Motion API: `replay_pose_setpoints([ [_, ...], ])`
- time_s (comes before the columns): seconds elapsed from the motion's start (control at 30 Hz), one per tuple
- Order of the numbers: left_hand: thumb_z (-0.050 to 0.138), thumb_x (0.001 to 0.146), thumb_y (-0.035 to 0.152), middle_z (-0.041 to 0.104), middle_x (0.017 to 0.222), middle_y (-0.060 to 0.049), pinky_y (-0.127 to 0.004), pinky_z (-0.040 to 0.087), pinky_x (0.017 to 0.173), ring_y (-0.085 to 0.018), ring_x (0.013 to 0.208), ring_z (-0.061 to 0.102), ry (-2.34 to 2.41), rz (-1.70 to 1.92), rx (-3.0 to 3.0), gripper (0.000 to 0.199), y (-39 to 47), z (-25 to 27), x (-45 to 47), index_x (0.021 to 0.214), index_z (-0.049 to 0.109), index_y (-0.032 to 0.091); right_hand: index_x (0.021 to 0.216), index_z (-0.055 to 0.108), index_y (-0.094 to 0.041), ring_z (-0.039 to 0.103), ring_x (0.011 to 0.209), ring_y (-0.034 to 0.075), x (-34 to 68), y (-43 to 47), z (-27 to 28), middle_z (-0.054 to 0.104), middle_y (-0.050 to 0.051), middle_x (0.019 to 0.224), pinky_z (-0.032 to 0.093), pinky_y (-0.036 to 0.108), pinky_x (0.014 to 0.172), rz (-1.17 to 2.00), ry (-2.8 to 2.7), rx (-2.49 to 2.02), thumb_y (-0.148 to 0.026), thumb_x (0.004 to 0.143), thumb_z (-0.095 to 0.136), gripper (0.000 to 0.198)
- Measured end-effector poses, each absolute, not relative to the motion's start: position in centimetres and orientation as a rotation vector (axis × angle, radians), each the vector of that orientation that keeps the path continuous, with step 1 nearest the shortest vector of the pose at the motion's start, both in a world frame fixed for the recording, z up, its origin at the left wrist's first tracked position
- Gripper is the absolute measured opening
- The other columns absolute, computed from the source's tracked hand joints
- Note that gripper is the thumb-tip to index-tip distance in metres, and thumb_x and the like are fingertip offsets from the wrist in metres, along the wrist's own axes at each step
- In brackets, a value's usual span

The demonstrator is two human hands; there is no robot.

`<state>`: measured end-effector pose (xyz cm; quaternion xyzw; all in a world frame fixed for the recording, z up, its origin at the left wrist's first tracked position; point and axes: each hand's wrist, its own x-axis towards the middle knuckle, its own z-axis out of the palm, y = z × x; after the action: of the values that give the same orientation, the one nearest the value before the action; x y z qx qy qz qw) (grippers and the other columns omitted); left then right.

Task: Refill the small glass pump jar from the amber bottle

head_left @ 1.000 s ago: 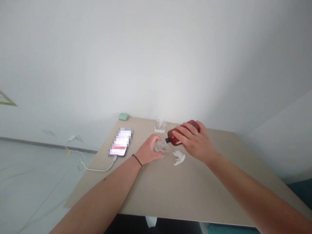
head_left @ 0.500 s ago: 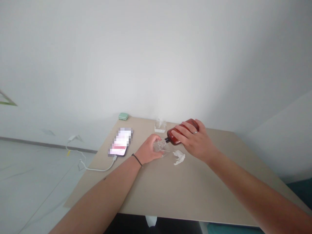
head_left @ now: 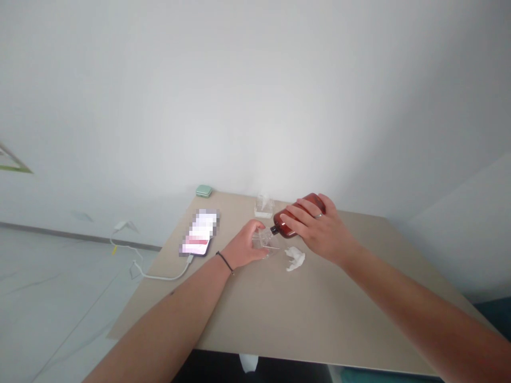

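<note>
My right hand (head_left: pixel 319 234) grips a dark red-brown bottle (head_left: pixel 293 219), tipped over so its dark neck points left and down. The neck sits just over the rim of a small clear glass (head_left: pixel 266 240). My left hand (head_left: pixel 242 247) is wrapped around that glass and holds it tilted on the beige table (head_left: pixel 303 314). A ring shows on a right-hand finger and a black band circles my left wrist.
A crumpled white tissue (head_left: pixel 295 258) lies just right of the glass. A second clear glass (head_left: pixel 264 206) stands at the table's far edge. A phone (head_left: pixel 198 234) with a white cable (head_left: pixel 159 274) lies at the left; a small green case (head_left: pixel 203 190) sits in the far left corner.
The bottle's base has risen a little, so it is tipped more steeply toward the glass. Both hands stay where they were.
</note>
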<state>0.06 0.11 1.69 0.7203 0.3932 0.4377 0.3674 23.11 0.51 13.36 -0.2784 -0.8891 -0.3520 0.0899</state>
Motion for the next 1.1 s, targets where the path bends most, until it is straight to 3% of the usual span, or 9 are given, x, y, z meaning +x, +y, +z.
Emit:
replay_pose_setpoints([
  [0.13, 0.078, 0.071, 0.029, 0.052, 0.13, -0.012, -0.048, 0.039, 0.106, -0.028, 0.118, 0.053, 0.978, 1.123, 1.824, 0.075, 0.1, 1.7, 0.0, 0.134, 0.039, 0.02, 0.128, 0.054, -0.035, 0.048, 0.122, 0.029, 23.0, 0.5, 13.6, 0.063, 0.001, 0.131, 0.018, 0.054, 0.112, -1.039, -2.651, -0.815, -0.014, 0.094, 0.047, 0.04],
  [0.23, 0.083, 0.066, 0.033, 0.052, 0.133, -0.014, -0.051, 0.038, 0.107, -0.03, 0.121, 0.052, 1.001, 1.122, 1.788, 0.083, 0.1, 1.7, 0.0, 0.135, 0.04, 0.02, 0.127, 0.055, -0.035, 0.049, 0.122, 0.029, 22.9, 0.6, 13.8, 0.063, 0.001, 0.129, 0.018, 0.054, 0.111, -1.022, -2.662, -0.817, -0.015, 0.094, 0.047, 0.039],
  [0.37, 0.088, 0.058, 0.037, 0.057, 0.128, -0.013, -0.054, 0.039, 0.104, -0.033, 0.117, 0.054, 1.093, 1.084, 1.751, 0.08, 0.1, 1.8, 0.1, 0.126, 0.049, 0.019, 0.127, 0.056, -0.035, 0.05, 0.121, 0.029, 22.7, 0.6, 13.9, 0.063, 0.001, 0.129, 0.019, 0.054, 0.111, -0.993, -2.669, -0.808, -0.015, 0.093, 0.048, 0.04],
  [0.63, 0.083, 0.064, 0.038, 0.062, 0.112, -0.01, -0.047, 0.047, 0.092, -0.029, 0.102, 0.06, 1.186, 1.056, 1.855, 0.067, -0.3, 2.8, 0.0, 0.118, 0.05, 0.018, 0.128, 0.056, -0.034, 0.05, 0.121, 0.029, 22.1, 0.5, 14.1, 0.062, 0.002, 0.13, 0.019, 0.055, 0.111, -1.004, -2.694, -0.795, -0.017, 0.095, 0.047, 0.038],
  [0.87, 0.083, 0.063, 0.03, 0.061, 0.113, -0.009, -0.046, 0.047, 0.094, -0.027, 0.104, 0.062, 1.057, 1.12, 1.775, 0.084, -0.3, 2.2, -0.1, 0.13, 0.033, 0.021, 0.124, 0.058, -0.036, 0.05, 0.119, 0.028, 20.8, 0.3, 14.8, 0.064, 0.0, 0.125, 0.02, 0.052, 0.11, -0.988, -2.702, -0.74, -0.015, 0.092, 0.051, 0.039],
  [1.1, 0.085, 0.063, 0.031, 0.061, 0.115, -0.01, -0.048, 0.047, 0.096, -0.029, 0.105, 0.063, 1.038, 1.111, 1.783, 0.09, -0.1, 2.1, -0.3, 0.134, 0.03, 0.022, 0.125, 0.056, -0.029, 0.05, 0.116, 0.028, 19.7, 0.1, 15.8, 0.065, 0.002, 0.124, 0.025, 0.056, 0.106, -1.183, -2.767, -0.665, -0.017, 0.097, 0.045, 0.033],
])
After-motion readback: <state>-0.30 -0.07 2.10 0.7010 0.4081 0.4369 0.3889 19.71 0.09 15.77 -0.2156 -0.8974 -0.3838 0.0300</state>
